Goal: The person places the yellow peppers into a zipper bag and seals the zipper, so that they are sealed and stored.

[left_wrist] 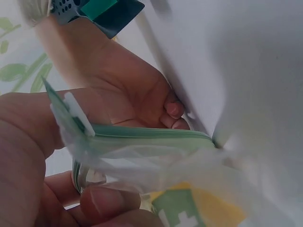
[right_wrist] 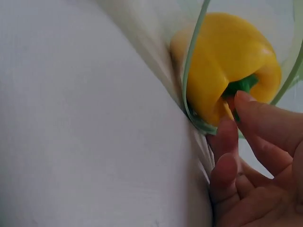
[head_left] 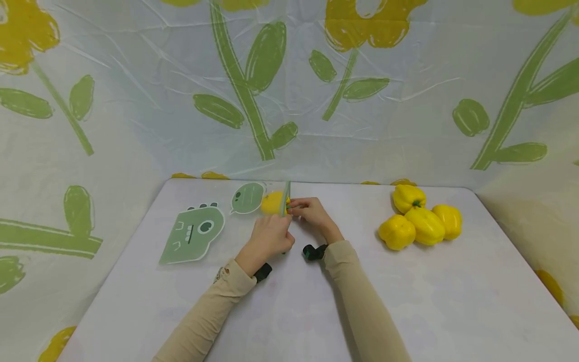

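Note:
A clear zip bag (head_left: 248, 197) with a green print lies on its side at the table's back, its green-edged mouth facing right. Inside that mouth is a yellow bell pepper (right_wrist: 227, 47), stem outward, blurred through the plastic in the head view. My right hand (head_left: 313, 211) pinches the pepper at its green stem (right_wrist: 241, 85) between thumb and fingers. The bag's near edge is gripped by my left hand (head_left: 270, 236); in the left wrist view, its thumb (left_wrist: 106, 201) and fingers hold the plastic close to the zip strip (left_wrist: 151, 133).
Several yellow bell peppers (head_left: 424, 226) sit grouped on the table's right side. A flat green bag with a one-eyed monster print (head_left: 194, 234) lies at the left. Behind the table (head_left: 289, 311) hangs a flower-printed cloth (head_left: 158, 125).

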Motion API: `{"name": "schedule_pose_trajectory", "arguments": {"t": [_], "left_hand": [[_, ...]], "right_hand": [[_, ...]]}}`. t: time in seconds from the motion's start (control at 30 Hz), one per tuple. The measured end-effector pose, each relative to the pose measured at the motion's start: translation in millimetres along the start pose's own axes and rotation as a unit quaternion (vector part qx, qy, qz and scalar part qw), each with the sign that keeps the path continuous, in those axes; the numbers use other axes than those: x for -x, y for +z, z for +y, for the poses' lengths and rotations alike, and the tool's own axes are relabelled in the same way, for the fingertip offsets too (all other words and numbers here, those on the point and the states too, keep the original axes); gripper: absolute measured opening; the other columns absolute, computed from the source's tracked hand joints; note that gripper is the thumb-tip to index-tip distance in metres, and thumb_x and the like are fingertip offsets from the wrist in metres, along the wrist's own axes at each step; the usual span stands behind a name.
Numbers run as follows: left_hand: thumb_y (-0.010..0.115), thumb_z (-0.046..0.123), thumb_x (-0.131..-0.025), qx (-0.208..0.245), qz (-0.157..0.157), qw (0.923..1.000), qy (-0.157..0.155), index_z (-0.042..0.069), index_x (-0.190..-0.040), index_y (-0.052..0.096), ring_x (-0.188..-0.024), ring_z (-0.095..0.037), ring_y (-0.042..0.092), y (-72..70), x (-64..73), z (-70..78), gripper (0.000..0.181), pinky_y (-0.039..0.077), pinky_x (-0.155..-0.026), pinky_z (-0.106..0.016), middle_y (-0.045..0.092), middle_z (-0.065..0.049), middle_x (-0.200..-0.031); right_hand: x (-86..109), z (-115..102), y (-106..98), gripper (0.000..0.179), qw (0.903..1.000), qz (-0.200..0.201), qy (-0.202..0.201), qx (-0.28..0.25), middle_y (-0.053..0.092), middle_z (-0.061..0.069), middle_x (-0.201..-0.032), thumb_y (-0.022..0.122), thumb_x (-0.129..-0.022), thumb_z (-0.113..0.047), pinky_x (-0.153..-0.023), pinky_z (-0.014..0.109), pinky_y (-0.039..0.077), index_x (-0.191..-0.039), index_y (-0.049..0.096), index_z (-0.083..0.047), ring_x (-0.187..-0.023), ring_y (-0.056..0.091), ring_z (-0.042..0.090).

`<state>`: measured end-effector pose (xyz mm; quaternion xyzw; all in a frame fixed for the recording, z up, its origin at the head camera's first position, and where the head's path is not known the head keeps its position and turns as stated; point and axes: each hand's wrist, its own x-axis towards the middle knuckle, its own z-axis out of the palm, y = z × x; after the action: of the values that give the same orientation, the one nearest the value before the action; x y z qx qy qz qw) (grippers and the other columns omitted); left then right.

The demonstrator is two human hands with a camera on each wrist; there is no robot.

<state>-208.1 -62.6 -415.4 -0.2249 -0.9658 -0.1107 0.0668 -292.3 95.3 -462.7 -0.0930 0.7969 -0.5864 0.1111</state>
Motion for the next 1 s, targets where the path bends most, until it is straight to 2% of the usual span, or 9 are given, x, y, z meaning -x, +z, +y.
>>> {"name": "schedule_pose_trajectory", "arguments": {"t": [0.13,0.23,0.43,0.63,0.77,1.0], "left_hand": [[0.066,0.011,-0.073,0.005,0.001,1.0,0.0,0.015,-0.07,0.05,-0.049,-0.017,0.047,-1.0,0.7,0.4,0.016,0.038,-0.042,-0.033,0.043,0.002,-0.054],[0.066,0.011,-0.073,0.008,0.003,1.0,0.002,0.015,-0.069,0.05,-0.048,-0.017,0.046,-1.8,0.9,0.5,0.017,0.037,-0.042,-0.032,0.042,0.003,-0.053],[0.065,0.01,-0.071,0.013,0.005,0.9998,0.014,0.015,-0.067,0.049,-0.047,-0.016,0.045,-1.5,0.7,0.9,0.018,0.035,-0.041,-0.031,0.042,0.003,-0.052],[0.064,0.01,-0.07,0.023,0.005,0.9996,0.017,0.015,-0.065,0.048,-0.047,-0.017,0.044,-2.0,0.8,1.8,0.018,0.034,-0.04,-0.03,0.041,0.002,-0.052],[0.065,0.009,-0.069,0.03,0.006,0.9993,0.021,0.015,-0.064,0.047,-0.047,-0.017,0.044,-2.6,1.0,2.0,0.019,0.033,-0.04,-0.03,0.039,0.002,-0.053],[0.066,0.01,-0.069,0.031,0.007,0.9992,0.024,0.014,-0.068,0.049,-0.05,-0.018,0.046,-2.3,1.3,1.4,0.017,0.036,-0.041,-0.032,0.044,0.001,-0.056]], "right_hand": [[-1.8,2,-3,0.025,0.9998,-0.013,0.017,0.004,0.069,0.006,-0.084,0.069,-0.091,-0.013,-0.061,0.024,0.043,-0.111,0.073,0.002,-0.072,0.055,0.015],[-1.7,3,-3,0.025,0.9998,-0.014,0.014,-0.002,0.066,-0.001,-0.076,0.069,-0.091,-0.012,-0.061,0.024,0.043,-0.11,0.071,0.004,-0.069,0.055,0.015],[-1.6,5,-1,0.021,0.9998,0.02,0.0,-0.007,0.07,0.003,-0.079,0.069,-0.088,-0.003,-0.058,0.024,0.044,-0.105,0.071,0.008,-0.062,0.054,0.012],[-0.7,2,5,0.019,0.9976,0.069,0.006,-0.007,0.071,0.004,-0.074,0.074,-0.083,-0.003,-0.055,0.022,0.044,-0.101,0.074,0.006,-0.057,0.053,0.009],[-0.2,-2,11,0.018,0.9952,0.096,0.014,0.012,0.071,0.004,-0.072,0.076,-0.081,-0.005,-0.055,0.021,0.045,-0.098,0.077,0.002,-0.054,0.053,0.008],[0.3,-5,17,0.017,0.9926,0.107,0.024,0.05,0.074,0.008,-0.087,0.074,-0.083,-0.008,-0.059,0.02,0.045,-0.098,0.077,0.0,-0.062,0.054,0.007]]}}
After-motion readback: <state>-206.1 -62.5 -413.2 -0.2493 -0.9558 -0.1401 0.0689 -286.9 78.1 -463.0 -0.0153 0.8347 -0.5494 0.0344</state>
